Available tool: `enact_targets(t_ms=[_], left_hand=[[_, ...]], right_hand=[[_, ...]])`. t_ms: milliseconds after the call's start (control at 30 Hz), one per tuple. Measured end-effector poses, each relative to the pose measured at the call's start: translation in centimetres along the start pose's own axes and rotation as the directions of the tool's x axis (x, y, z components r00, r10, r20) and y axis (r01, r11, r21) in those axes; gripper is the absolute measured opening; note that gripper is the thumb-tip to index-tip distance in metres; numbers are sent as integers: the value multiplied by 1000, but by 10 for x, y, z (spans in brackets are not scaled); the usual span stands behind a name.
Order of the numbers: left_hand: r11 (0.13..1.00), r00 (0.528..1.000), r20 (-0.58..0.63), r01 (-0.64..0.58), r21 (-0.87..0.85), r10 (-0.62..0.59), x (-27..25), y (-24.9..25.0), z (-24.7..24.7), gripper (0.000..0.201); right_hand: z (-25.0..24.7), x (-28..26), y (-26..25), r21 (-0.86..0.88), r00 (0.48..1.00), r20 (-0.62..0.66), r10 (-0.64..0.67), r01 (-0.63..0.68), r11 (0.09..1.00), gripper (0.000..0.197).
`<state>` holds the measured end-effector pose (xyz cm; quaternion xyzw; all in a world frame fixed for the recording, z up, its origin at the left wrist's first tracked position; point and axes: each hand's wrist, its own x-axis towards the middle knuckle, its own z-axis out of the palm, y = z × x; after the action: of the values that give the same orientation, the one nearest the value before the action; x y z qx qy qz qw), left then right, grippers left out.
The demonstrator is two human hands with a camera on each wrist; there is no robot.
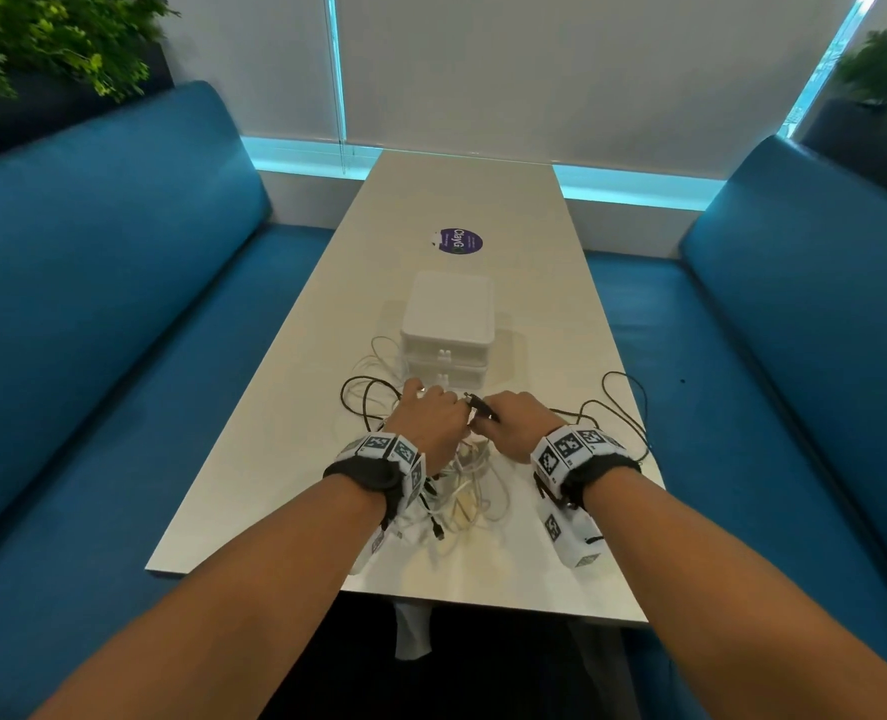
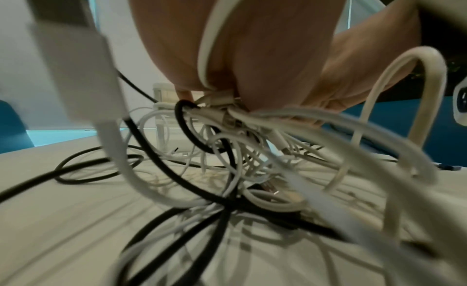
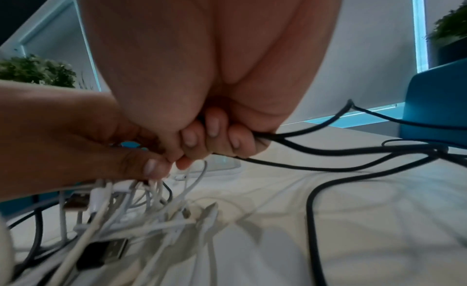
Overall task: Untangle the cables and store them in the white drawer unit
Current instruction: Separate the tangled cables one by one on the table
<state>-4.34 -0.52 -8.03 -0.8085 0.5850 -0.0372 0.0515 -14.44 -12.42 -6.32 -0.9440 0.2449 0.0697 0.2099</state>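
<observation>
A knot of white and black cables (image 1: 462, 491) lies on the table in front of the white drawer unit (image 1: 447, 330), whose drawers are closed. My left hand (image 1: 431, 418) holds a bunch of white cables (image 2: 227, 108) lifted off the table, with loops hanging below. My right hand (image 1: 514, 423) is curled round a black cable (image 3: 316, 138); its plug end (image 1: 480, 405) sticks out between the two hands. The rest of that black cable (image 1: 618, 407) trails to the right across the table. The fingertips of both hands touch. A black USB plug (image 3: 106, 248) lies among the white leads.
The long white table (image 1: 462, 200) carries a round purple sticker (image 1: 461, 241) beyond the drawer unit. Blue bench seats (image 1: 119, 304) flank both sides, with plants (image 1: 41, 44) behind them. A black cable loop (image 1: 363, 402) lies left of my hands.
</observation>
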Motion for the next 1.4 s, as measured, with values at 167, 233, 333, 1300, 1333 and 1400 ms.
enact_targets(t_ms=[167,233,333,1300,1333,1400], left_hand=[[1000,1000,10,1,-21,-1,-10,-16,-11,26],[999,999,50,20,-27,-19,-11,-22,-15,25],[997,990,134,50,-66,-41,-9,-19,-24,19],[997,992,113,54,62,-61,9,6,-49,16],[999,990,133,40,-24,-36,10,11,-48,22],[967,986,153,102,-233,-67,11,19,-45,32]], right_hand=[[-14,-2,14,34,997,-24,79,-78,996,25],[-17,-4,23,73,992,-38,120,-117,990,26],[-13,-5,22,61,991,-54,123,-120,991,28],[-12,-7,32,7,990,-79,115,-114,993,25],[-12,-8,33,9,990,-89,106,-106,994,23],[-13,-9,36,5,989,-111,98,-98,995,20]])
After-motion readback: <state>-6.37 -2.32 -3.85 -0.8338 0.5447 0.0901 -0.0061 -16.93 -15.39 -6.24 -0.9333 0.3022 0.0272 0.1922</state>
